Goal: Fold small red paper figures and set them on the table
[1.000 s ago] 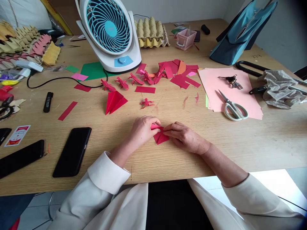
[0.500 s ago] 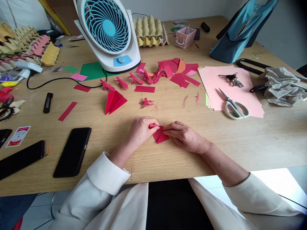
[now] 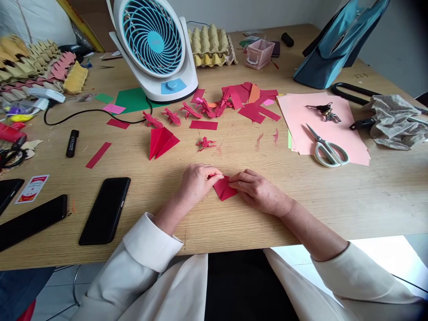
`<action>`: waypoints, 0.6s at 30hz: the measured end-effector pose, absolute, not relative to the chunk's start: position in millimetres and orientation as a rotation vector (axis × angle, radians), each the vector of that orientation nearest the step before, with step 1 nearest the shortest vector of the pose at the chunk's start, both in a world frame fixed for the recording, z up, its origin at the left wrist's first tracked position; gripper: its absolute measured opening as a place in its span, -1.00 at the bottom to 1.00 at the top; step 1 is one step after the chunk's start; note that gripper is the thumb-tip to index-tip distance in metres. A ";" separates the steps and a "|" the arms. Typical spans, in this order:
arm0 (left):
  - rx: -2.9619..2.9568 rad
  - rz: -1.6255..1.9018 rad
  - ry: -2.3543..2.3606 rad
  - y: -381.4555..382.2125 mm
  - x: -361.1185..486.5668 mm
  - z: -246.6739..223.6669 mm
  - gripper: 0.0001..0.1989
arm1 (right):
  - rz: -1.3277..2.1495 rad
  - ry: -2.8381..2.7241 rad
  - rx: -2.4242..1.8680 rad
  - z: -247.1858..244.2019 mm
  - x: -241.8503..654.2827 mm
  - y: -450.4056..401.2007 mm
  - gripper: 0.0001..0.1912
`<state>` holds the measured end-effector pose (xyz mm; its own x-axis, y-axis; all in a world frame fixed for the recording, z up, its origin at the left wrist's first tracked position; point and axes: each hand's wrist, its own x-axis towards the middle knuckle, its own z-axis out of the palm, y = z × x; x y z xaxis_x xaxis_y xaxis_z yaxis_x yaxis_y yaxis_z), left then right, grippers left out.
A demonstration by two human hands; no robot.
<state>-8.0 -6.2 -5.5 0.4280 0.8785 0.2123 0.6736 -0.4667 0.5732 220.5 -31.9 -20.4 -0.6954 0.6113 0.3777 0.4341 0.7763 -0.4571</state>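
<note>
Small red folded-paper diamond point(image 3: 224, 191) lies low over the near part of the pale wooden table point(image 3: 200, 236), between the person's two hands. The left hand point(image 3: 196, 183) pinches its far left edge between thumb and forefinger, the other fingers curled in. The right hand point(image 3: 259, 191) has its fingers bunched together, tips resting on the diamond's right side; whether its thumb grips from beneath, I cannot tell.

It should handle as something nearly weightless: thin, crisp, quick to take a crease and just as quick to crumple or tear if tugged. It looks matt rather than slick, so a light fingertip hold ought to be enough. The best places to take it are the layered edges and outer corners — one side pinched, the other pinned flat — keeping pressure off the fine folds in the middle.

One corner points toward the person, and creases fan up and away from it. The visible part is about as wide as it is deep, and fingers cover some of the far edge, so I cannot name a definite long axis; the line from the near corner runs roughly away from the body. Beyond it on the table sits a spiky red folded-paper figure point(image 3: 205, 143) — well apart from both hands.
</note>
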 end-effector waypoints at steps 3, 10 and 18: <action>2.301 0.716 1.352 -6.8 -8.9 -5.3 -0.90 | 0.444 -2.450 -0.784 -20.5 220.0 -32.5 -0.66; 2.379 0.704 1.359 -5.6 -14.2 -3.0 -0.90 | 0.421 -2.454 -0.778 -21.0 220.3 -32.8 -0.69; 2.399 0.676 1.348 -4.4 -17.0 -1.1 -0.87 | 0.377 -2.447 -0.757 -21.5 220.3 -33.0 -0.70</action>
<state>-17.0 -4.4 -1.1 0.4468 0.8590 0.2498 0.7142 -0.5107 0.4786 220.3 -33.0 -21.5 -0.6930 0.5880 0.4171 0.4355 0.8025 -0.4079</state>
